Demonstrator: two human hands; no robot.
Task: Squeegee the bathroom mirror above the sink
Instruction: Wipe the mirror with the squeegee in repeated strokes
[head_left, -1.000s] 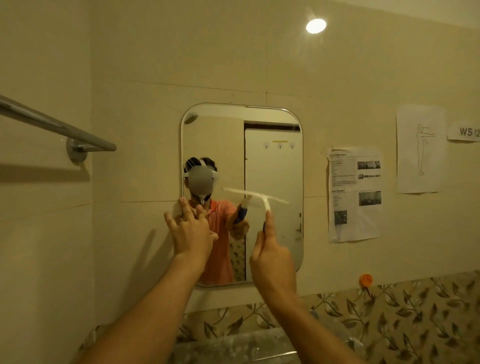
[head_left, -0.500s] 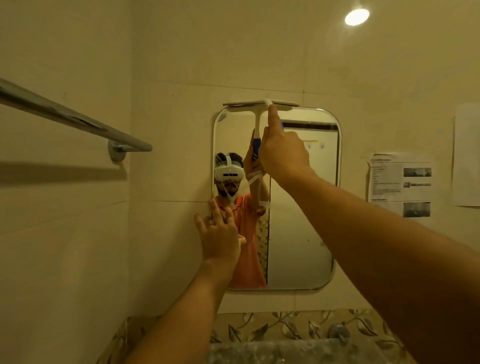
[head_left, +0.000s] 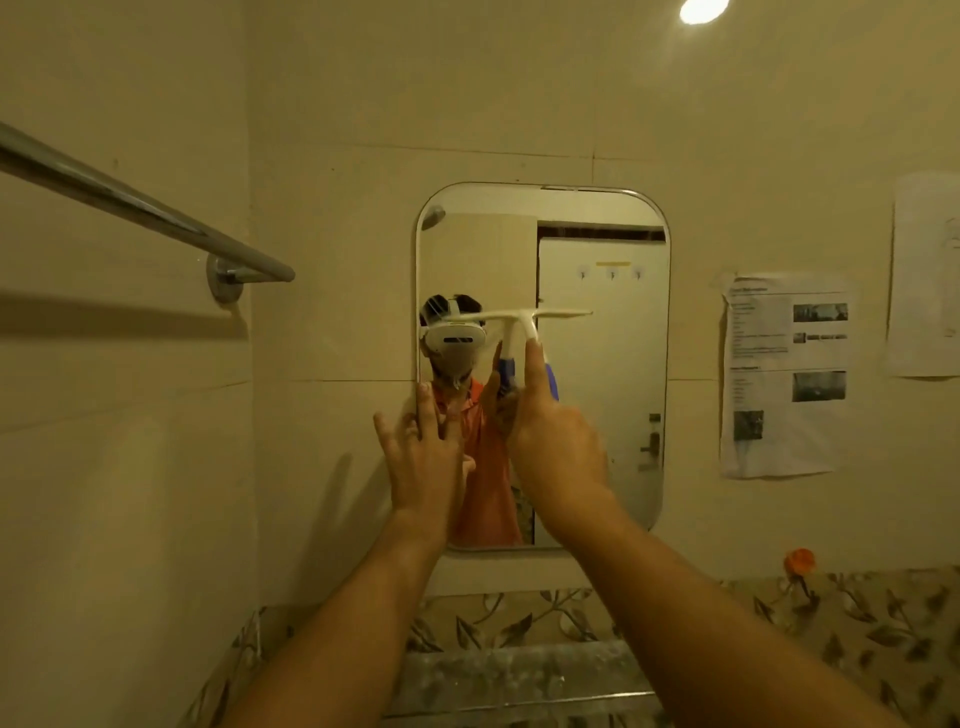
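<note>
A rounded rectangular mirror (head_left: 602, 249) hangs on the beige tiled wall. My right hand (head_left: 553, 441) grips a white squeegee (head_left: 524, 318) with a blue handle; its blade lies level across the mirror at about mid height, left of centre. My left hand (head_left: 423, 457) rests flat with fingers spread on the mirror's lower left edge. The mirror reflects a person in an orange shirt and a white door.
A chrome towel bar (head_left: 130, 202) juts from the left wall at shoulder height. Printed papers (head_left: 784, 374) are taped to the wall right of the mirror. A sink rim (head_left: 519, 670) and leaf-patterned tiles (head_left: 857, 623) lie below, with an orange hook (head_left: 800, 561).
My right hand has drawn the squeegee down from the mirror's top edge to about mid height. My left hand stays on the lower left edge. The view has tilted slightly.
</note>
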